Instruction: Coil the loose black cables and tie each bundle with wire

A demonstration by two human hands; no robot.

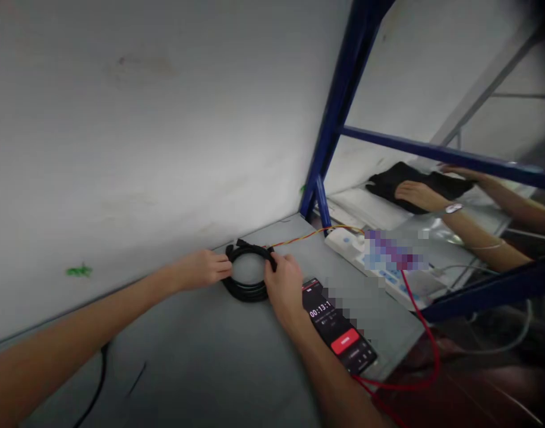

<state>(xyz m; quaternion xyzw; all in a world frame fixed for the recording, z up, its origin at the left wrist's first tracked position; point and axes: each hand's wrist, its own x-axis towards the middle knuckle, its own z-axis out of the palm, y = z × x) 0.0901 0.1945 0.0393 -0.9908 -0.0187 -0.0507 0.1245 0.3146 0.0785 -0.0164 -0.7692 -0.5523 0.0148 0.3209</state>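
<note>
A black cable (245, 292) is wound into a round coil, near the wall edge of the grey tabletop (201, 356). My left hand (208, 268) grips the coil's left side, its fingers closed around the strands. On the opposite side my right hand (286, 282) is closed on the coil as well, thumb near the top. A black connector end shows at the top of the loop. Part of the coil's right side is hidden behind my right fingers.
A phone (346, 342) with a timer lies right of my right hand. Beyond it are a white power strip (343, 241), a red cable (435, 356) and a blue metal frame (330, 119). Another person's hands (417, 193) touch black fabric. A loose black cable (100, 380) lies at left.
</note>
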